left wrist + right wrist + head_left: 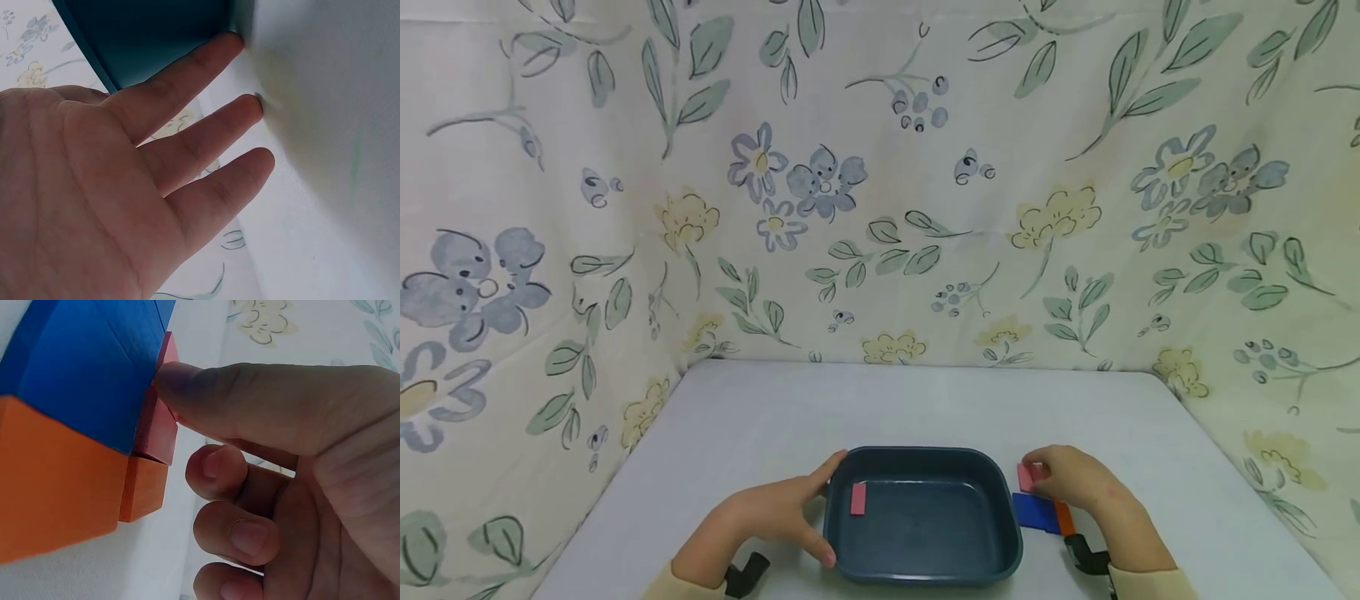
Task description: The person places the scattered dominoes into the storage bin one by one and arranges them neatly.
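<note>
My left hand (782, 508) rests at the left side of a dark teal rectangular tray (925, 577), fingers spread and straight, thumb at its near-left wall. In the left wrist view the fingers (209, 144) extend beside the tray (87, 47). A pink block (858, 498) lies inside the tray, towards the left. To the right of the tray, my right hand (1075, 477) pinches a pink block (1040, 472) beside another pink block (1024, 477). In the right wrist view its thumb (181, 384) presses on the pink piece; the index fingertip is hidden.
Blue blocks (1034, 511) lie right of the tray, with orange blocks (1064, 518) against them near the right wrist. Black wrist straps (747, 575) show at both sleeves. A white table (760, 408) carries everything, and floral cloth (880, 275) hangs behind it.
</note>
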